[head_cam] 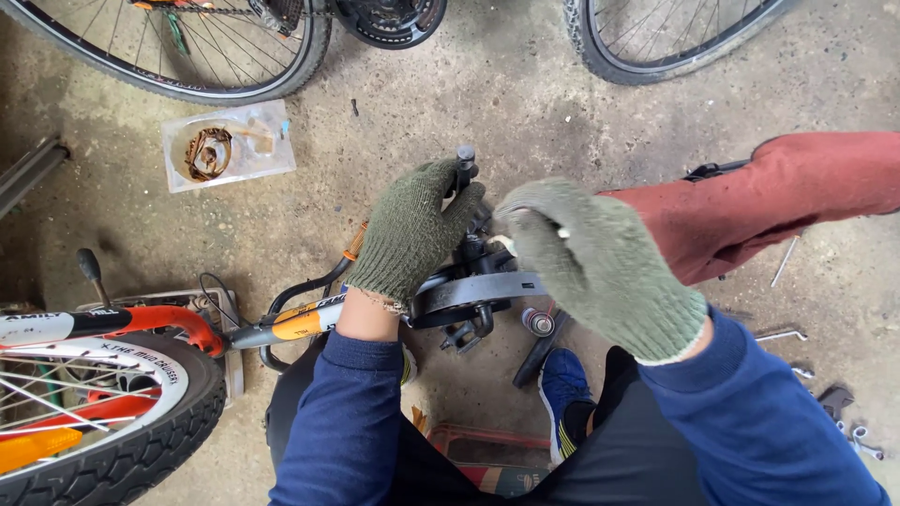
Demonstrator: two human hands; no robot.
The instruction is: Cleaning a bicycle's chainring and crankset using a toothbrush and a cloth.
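Head view: left hand (pixel 411 234) grips crank (pixel 466 281); right hand (pixel 600 267) open, concrete floor (pixel 525 103) beyond.

Clear plastic packet (pixel 228 143) on floor

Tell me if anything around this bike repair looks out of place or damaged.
Loose tools lie scattered on the concrete floor at right, not gathered together. The left hand glove has a frayed cuff. A clear tray of rusty-looking parts sits alone on the floor. Nothing looks spilled.
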